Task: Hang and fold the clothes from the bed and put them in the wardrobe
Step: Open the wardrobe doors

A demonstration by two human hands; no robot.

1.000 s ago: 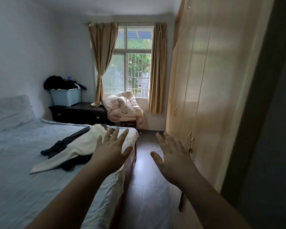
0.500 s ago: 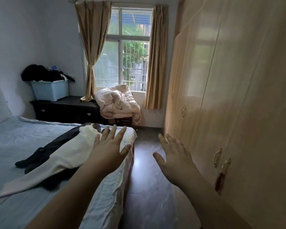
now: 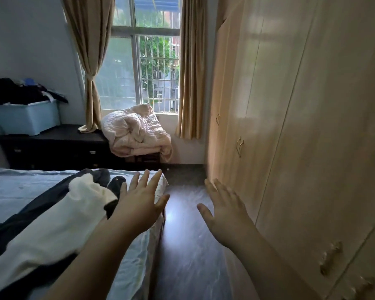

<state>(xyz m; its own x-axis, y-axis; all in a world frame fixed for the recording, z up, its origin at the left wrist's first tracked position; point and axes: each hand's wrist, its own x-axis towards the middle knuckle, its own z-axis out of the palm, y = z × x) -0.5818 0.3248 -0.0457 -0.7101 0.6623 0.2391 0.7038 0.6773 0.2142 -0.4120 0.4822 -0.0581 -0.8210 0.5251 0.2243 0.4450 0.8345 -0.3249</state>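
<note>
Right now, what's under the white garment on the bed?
Dark clothing lies under the white garment, showing along both its edges and past its far end. How many dark pieces there are is hidden. All rests on the blue bedsheet.

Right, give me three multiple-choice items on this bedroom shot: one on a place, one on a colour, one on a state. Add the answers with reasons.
1. Where does the pale blue storage bin stand?
A. on the dark dresser
B. on the floor
C. on the bed

2. What colour is the garment lying on top of the dark clothes?
A. red
B. white
C. green

3. How are the wardrobe doors?
A. all closed
B. one wide open
C. taken off

Answers:
1 A, the bin sits on the dresser top by the wall.
2 B, the cloth over the dark pile is white.
3 A, every door lies flush; the left hand and right hand are spread and hold nothing.
</note>
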